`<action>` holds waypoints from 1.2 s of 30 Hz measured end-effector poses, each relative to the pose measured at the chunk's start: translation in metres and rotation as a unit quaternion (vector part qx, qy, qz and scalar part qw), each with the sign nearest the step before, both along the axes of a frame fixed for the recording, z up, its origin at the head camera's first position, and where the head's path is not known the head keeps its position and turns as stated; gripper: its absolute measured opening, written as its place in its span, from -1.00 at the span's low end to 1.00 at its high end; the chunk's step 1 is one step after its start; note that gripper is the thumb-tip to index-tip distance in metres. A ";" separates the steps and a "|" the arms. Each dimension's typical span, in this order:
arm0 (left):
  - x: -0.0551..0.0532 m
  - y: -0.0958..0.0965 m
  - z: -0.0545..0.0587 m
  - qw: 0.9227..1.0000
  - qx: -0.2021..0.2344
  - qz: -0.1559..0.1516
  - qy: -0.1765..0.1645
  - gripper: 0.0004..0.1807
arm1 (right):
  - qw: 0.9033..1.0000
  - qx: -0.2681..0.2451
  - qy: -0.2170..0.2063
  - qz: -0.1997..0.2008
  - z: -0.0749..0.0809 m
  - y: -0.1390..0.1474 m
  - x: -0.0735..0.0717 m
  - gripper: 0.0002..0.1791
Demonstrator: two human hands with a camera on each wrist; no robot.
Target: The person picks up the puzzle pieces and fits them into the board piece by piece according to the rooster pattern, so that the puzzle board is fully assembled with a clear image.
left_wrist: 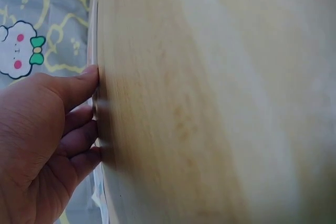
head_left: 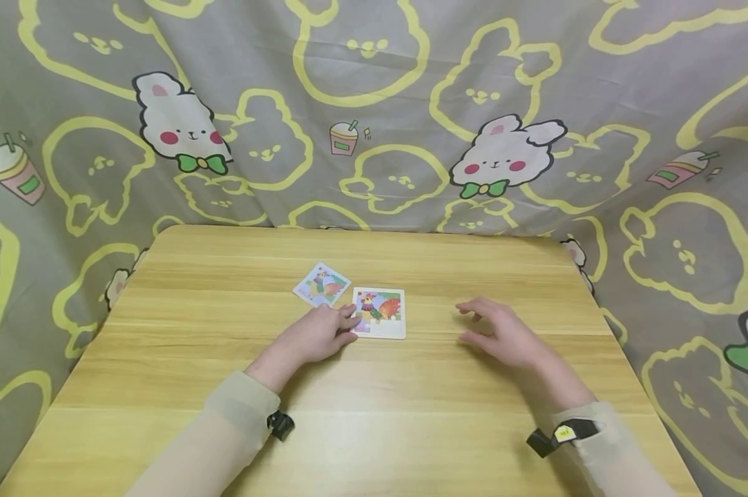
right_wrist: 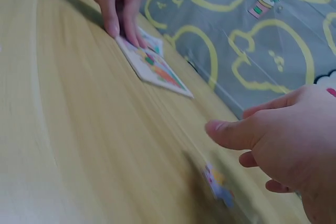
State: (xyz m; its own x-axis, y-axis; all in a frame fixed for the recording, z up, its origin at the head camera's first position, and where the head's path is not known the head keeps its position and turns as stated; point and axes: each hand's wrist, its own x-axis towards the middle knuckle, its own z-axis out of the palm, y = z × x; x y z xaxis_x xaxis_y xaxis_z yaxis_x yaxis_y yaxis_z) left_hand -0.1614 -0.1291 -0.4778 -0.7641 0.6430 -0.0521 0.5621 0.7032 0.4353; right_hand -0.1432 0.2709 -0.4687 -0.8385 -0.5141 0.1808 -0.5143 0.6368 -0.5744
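Observation:
A square jigsaw puzzle board [head_left: 389,314] with a white frame and a colourful rooster picture lies mid-table; a pale gap shows along its lower part. My left hand [head_left: 322,335] rests at the board's left edge, thumb and fingertips touching it, the fingers fairly straight. Just behind that hand lies a tilted picture card [head_left: 324,283] with a similar rooster. To the right of the board, my right hand [head_left: 501,335] hovers over the table, fingers loosely bent and thumb apart. Below it, in the right wrist view, is a small, blurred, colourful puzzle piece [right_wrist: 216,184].
The wooden table [head_left: 374,428] reaches back to a grey curtain [head_left: 398,124] with yellow outlines and white rabbits, which also hangs along both sides. A black strap with a small device [head_left: 280,424] sits on the left wrist, another [head_left: 541,442] on the right.

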 end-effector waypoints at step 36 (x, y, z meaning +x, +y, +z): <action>0.001 0.000 -0.001 1.000 0.004 -0.001 0.011 -0.52 | 0.997 0.047 -0.046 -0.041 -0.017 0.028 0.012 -0.79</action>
